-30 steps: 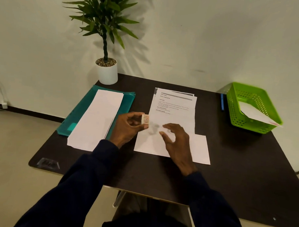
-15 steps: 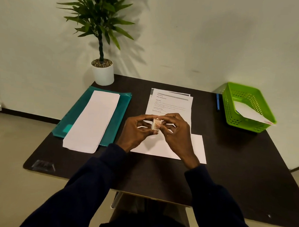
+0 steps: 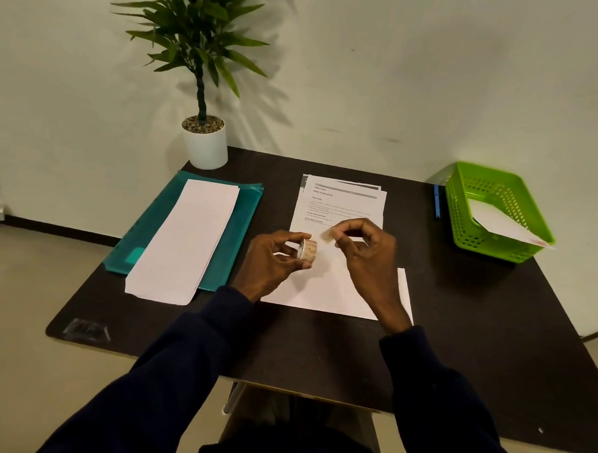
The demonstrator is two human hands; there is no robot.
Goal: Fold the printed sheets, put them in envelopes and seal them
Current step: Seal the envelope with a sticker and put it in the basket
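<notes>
The left hand [image 3: 272,259] clamps a tape roll [image 3: 307,250] while, at its three o'clock, the right hand [image 3: 368,253] pinches the tape end [image 3: 327,235].

Half a second ago both hands met on the tape roll [image 3: 307,250]; now they have parted. The left hand [image 3: 272,263] keeps the roll pinched, while the right hand [image 3: 366,253] has drawn away to the right, a short strip [image 3: 326,235] of tape stretched from the roll to its grip.
</notes>
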